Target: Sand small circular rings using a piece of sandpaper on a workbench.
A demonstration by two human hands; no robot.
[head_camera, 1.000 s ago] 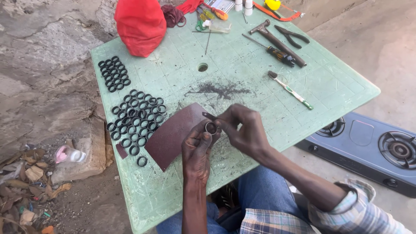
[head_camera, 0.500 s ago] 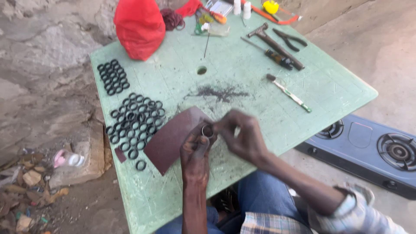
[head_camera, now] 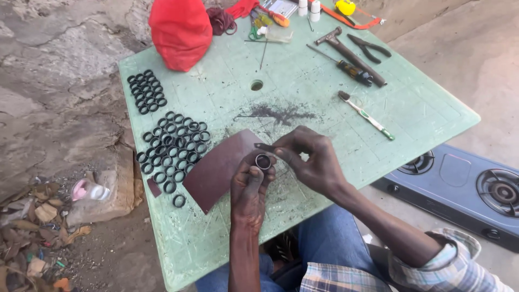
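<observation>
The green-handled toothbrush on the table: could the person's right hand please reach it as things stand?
Probably yes: the green-handled toothbrush lies just beyond the right hand with bare tabletop between, though its fingers hold a thin dark tool.

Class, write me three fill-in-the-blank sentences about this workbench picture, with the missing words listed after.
1. The left hand pinches a small black ____ at its fingertips.
2. The right hand holds a thin dark tool just ____ it.
3. The brown sheet lies on the ____ plastic table.

Missing words: ring; above; green
</observation>
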